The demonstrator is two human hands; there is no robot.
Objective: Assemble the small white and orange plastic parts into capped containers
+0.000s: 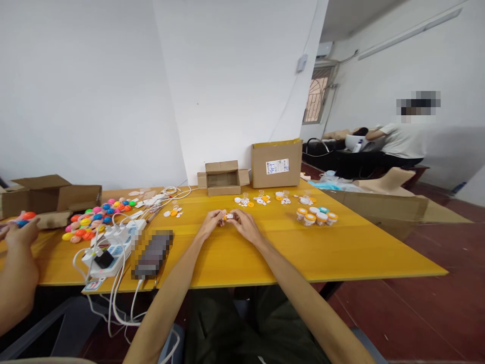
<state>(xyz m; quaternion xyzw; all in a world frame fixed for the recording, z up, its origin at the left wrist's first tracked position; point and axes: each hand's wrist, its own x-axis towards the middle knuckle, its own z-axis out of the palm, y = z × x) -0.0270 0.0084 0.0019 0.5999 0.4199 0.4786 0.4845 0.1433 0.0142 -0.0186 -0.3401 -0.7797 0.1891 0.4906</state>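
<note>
My left hand (212, 221) and my right hand (244, 224) meet over the middle of the yellow table (341, 253). Together they pinch a small orange and white piece (229, 216) between the fingertips. Just beyond them lie scattered small white and orange caps (253, 200). To the right stands a cluster of small clear jars with orange, white and teal lids (317, 215).
Two cardboard boxes (223, 177) (276, 163) stand at the table's far edge. A power strip with white cables (108, 250) and a dark device (153, 254) lie at left, beside colourful round pieces (94, 220). Another person's hand (22, 235) works at far left. A seated person (403, 141) is at back right.
</note>
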